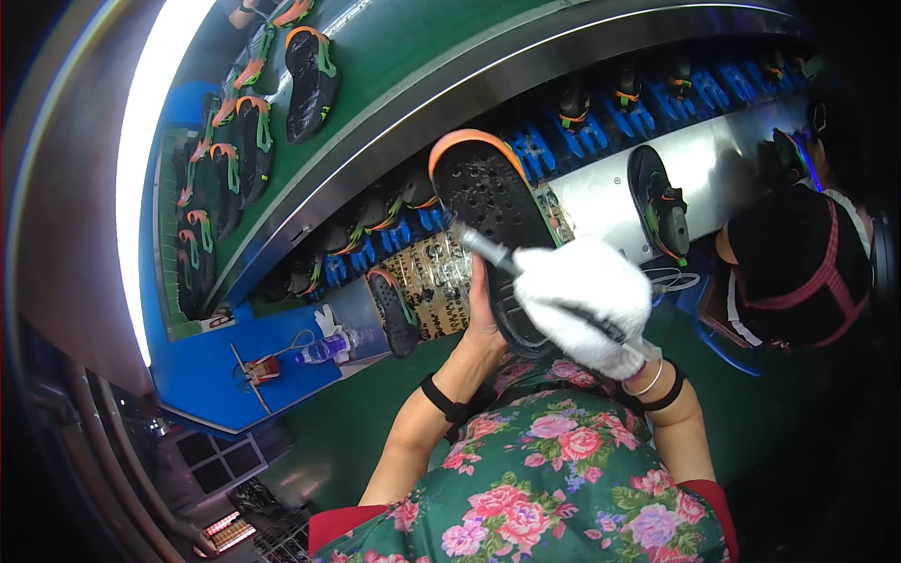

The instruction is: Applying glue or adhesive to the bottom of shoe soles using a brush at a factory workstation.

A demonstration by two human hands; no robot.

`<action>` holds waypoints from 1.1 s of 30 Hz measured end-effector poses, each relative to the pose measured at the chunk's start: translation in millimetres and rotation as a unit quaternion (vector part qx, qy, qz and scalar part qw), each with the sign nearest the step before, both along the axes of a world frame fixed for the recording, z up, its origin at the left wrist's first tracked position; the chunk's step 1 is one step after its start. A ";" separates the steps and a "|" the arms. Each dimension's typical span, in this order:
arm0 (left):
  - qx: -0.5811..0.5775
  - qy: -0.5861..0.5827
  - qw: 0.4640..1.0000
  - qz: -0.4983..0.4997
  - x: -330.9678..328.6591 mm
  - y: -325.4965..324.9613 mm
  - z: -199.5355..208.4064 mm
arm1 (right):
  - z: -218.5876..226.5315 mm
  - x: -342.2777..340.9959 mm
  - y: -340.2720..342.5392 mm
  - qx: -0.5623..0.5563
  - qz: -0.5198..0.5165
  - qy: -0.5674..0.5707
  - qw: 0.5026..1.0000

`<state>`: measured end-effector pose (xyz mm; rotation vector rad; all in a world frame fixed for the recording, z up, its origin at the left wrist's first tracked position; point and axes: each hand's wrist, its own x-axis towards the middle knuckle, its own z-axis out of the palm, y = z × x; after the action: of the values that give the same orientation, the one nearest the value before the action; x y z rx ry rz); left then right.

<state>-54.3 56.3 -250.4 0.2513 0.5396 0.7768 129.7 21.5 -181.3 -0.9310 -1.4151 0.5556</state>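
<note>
Our flowery apron [526, 497] is closest; at twelve o'clock, our left hand [483, 314] holds the black shoe [488, 195], most fingers hidden. Our gloved right hand [587, 302] curls round the brush [500, 255]; we should steady the shoe and stroke gently.

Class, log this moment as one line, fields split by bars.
left hand: bare, holding black shoe | right hand: gloved white, holding brush | brush tip: at shoe's left edge, contact unclear
</note>
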 end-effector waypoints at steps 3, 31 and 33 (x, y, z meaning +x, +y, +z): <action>0.076 0.061 0.995 -0.020 9.8 8.5 20.3 | 1.5 1.6 -0.2 0.023 -0.085 -0.064 0.994; 0.089 -0.159 0.978 0.102 29.1 38.0 42.9 | -17.4 -9.9 -20.8 -0.019 0.013 0.026 0.999; 0.096 -0.155 0.979 0.094 26.3 39.0 39.3 | -22.9 -6.9 -21.1 0.017 0.000 -0.012 1.000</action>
<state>-28.0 95.3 -211.1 0.2532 0.1933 1.0328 122.8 0.4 -204.2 -0.9141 -1.4424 0.5204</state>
